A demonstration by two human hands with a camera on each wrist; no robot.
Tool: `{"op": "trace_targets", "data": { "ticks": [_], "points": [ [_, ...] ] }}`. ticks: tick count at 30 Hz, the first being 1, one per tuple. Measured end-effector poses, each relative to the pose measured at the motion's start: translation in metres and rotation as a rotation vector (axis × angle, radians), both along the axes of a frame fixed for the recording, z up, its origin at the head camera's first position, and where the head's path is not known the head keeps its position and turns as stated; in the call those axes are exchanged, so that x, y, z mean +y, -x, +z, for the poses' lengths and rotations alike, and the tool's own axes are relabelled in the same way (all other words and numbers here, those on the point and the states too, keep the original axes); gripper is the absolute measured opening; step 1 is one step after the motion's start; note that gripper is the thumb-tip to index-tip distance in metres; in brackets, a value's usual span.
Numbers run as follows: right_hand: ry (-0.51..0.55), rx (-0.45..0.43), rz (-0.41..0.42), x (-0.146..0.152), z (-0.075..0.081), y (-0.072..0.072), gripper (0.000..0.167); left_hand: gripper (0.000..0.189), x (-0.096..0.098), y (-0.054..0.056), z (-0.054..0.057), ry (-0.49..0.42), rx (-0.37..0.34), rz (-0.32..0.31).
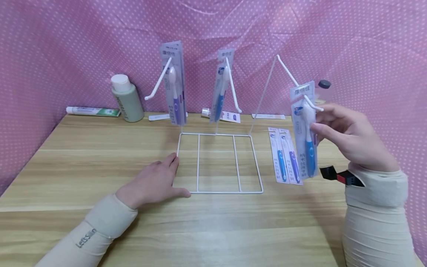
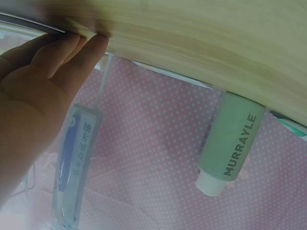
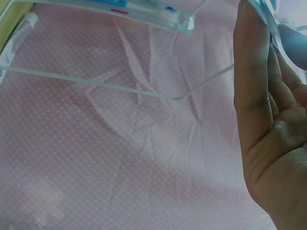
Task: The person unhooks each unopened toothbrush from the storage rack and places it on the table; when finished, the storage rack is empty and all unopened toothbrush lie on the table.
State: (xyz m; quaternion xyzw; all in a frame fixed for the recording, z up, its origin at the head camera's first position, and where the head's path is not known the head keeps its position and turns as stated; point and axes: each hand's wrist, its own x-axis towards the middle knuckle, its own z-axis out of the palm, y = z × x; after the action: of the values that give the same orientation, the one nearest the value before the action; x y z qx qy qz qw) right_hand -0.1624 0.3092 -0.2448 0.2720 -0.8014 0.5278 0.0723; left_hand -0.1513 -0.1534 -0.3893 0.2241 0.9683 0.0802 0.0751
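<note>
My right hand (image 1: pixel 350 135) pinches a packaged blue toothbrush (image 1: pixel 310 148) between thumb and fingers. Its card overlaps the tip of the right-hand hook of a white wire rack (image 1: pixel 240 163) in the head view. Spread over the front left corner of the rack's base, my left hand (image 1: pixel 151 183) touches the wire with thumb and fingertips. Packaged purple toothbrushes (image 1: pixel 176 100) hang by the left hook, and a packaged blue one (image 1: pixel 220 96) by the middle hook. Two more toothbrush packs (image 1: pixel 283 157), one blue and one purple, lie on the table beside the rack.
Along the table's back edge are a green bottle (image 1: pixel 128 102) with a white cap, a toothpaste tube (image 1: pixel 93 111) and another tube (image 1: pixel 230 116) behind the rack. A dark round cap (image 1: pixel 324 84) shows behind my right hand. Pink dotted cloth (image 1: pixel 83 44) hangs behind.
</note>
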Motion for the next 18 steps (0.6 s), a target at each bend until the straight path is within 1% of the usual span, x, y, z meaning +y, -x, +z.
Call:
{"op": "trace_targets", "data": {
  "ticks": [3,6,7,9,11,14,15,17,18],
  "points": [
    [0.064,-0.024,0.067,0.003,0.002,-0.004,0.034,0.121,0.000,0.000,0.001,-0.002,-0.005,0.005],
    [0.113,-0.050,0.100,0.009,0.004,-0.007,0.034,0.121,-0.001,0.000,0.001,-0.003,-0.005,0.006],
    [0.139,-0.060,0.109,0.011,0.004,-0.009,0.035,0.121,-0.001,0.000,0.000,-0.004,-0.004,0.005],
    [0.152,-0.054,0.106,0.017,0.005,-0.010,0.036,0.121,-0.001,0.000,0.000,-0.001,-0.001,0.002],
    [0.157,-0.027,0.105,0.023,0.005,-0.010,0.039,0.121,-0.001,0.000,-0.001,0.002,0.001,0.000],
    [0.223,-0.023,0.124,0.032,0.004,-0.007,0.040,0.121,-0.001,0.000,-0.001,0.004,0.001,0.001],
    [0.244,-0.030,0.121,0.034,0.003,-0.005,0.040,0.121,-0.001,0.001,-0.001,0.004,0.000,0.001],
    [0.237,-0.046,0.055,0.040,0.002,-0.001,0.039,0.121,-0.001,0.001,-0.001,0.001,-0.006,0.004],
    [0.216,-0.060,0.014,0.044,0.001,0.003,0.038,0.122,0.000,0.001,-0.001,-0.001,-0.010,0.005]
  ]
}}
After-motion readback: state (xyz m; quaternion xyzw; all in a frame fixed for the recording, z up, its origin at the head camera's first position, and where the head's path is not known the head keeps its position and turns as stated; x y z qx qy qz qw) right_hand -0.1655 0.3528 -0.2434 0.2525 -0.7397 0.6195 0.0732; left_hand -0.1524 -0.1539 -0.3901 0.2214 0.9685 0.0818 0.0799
